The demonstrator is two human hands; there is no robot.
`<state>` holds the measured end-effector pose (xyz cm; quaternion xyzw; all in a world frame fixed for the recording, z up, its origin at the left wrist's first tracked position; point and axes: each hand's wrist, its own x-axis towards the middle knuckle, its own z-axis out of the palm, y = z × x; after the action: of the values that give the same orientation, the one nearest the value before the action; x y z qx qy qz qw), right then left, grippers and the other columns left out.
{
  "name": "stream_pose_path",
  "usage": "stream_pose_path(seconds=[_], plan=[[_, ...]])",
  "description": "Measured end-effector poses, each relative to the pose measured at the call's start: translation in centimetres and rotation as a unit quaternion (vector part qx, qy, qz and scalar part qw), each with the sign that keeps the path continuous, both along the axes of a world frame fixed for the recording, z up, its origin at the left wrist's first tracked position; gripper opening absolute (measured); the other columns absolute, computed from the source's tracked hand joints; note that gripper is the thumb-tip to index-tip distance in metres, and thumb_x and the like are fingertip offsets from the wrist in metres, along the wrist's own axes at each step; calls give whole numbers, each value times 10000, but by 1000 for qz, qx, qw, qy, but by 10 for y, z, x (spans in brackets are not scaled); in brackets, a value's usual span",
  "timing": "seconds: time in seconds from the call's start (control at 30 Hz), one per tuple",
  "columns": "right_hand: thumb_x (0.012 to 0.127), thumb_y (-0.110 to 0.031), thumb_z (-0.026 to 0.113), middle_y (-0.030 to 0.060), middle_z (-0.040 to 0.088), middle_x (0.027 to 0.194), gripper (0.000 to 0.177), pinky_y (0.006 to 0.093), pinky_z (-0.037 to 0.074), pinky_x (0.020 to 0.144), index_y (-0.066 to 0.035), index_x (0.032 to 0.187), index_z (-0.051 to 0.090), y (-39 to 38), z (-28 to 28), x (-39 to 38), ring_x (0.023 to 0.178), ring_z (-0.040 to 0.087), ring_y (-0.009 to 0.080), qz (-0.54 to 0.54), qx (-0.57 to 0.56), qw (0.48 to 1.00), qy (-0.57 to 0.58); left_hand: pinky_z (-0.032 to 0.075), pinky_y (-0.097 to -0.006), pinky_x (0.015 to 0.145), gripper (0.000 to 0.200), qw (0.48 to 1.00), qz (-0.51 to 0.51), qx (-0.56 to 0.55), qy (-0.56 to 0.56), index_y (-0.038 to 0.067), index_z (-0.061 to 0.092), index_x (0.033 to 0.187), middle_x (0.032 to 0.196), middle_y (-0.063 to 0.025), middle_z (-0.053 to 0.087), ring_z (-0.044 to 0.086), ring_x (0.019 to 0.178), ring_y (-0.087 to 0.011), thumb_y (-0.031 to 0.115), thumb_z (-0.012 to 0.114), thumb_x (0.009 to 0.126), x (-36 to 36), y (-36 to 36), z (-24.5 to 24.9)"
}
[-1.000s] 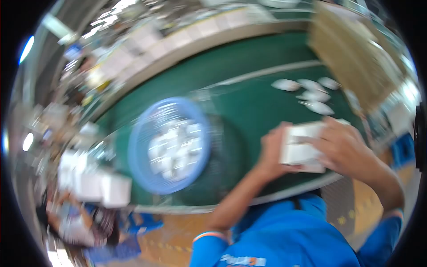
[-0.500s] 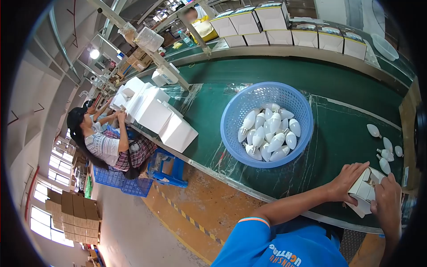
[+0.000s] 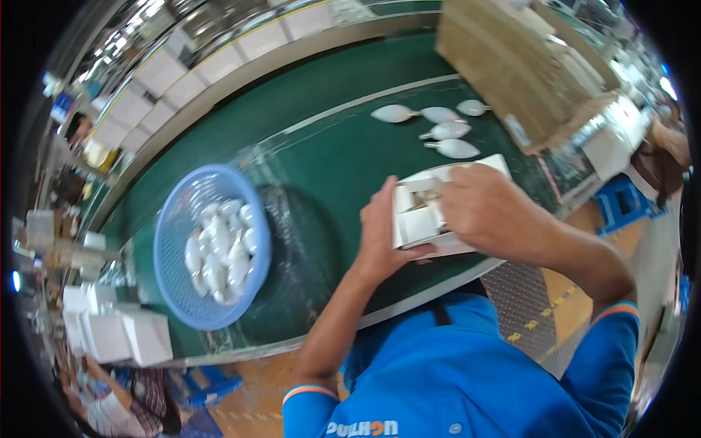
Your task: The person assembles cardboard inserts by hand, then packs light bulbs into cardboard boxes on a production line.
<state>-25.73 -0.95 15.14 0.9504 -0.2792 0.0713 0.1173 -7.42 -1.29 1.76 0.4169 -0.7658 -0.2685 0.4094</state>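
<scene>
A small white cardboard box [image 3: 416, 225] is held above the near edge of the green work surface, its top open and inner cardboard dividers showing. My left hand [image 3: 378, 237] grips the box's left side, thumb along the near side. At the box's opening, my right hand [image 3: 489, 208] has its fingers curled in; what they pinch is hidden. Just beyond the box lie several white candle-shaped light bulbs [image 3: 454, 149]. To the left stands a blue plastic basket [image 3: 169, 266] with many more bulbs [image 3: 237, 259] inside.
A large open brown carton [image 3: 504, 73] stands at the far right of the green surface [image 3: 321, 175]. White boxes [image 3: 106, 336] are stacked at the left end, and a row of boxes [image 3: 219, 62] lines the far ledge. Another person [image 3: 120, 401] sits at lower left. A blue stool [image 3: 624, 201] is at right.
My view has swung right, so the basket now appears on the left and the carton comes into view. Both hands stay on the white box, the right one still at its opening.
</scene>
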Motion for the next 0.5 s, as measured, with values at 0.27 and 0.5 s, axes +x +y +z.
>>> stream_pose_path(seconds=[0.27, 0.5], plan=[[588, -124, 653, 50, 537, 660, 116, 326, 432, 648, -54, 634, 572, -4, -1, 0, 728, 527, 204, -53, 18, 998, -33, 302, -415, 942, 1196, 998, -9, -31, 61, -12, 230, 1387, 1195, -144, 482, 453, 1106, -317, 283, 897, 439, -1, 1, -2], [625, -91, 643, 71, 533, 670, 91, 363, 441, 628, -44, 683, 592, -6, 8, -8, 716, 538, 243, -78, 73, 992, -61, 344, -396, 1000, 1261, 999, 1, -36, 13, -10, 164, 1412, 1302, -176, 397, 436, 1167, -337, 303, 907, 442, -1, 2, -3]])
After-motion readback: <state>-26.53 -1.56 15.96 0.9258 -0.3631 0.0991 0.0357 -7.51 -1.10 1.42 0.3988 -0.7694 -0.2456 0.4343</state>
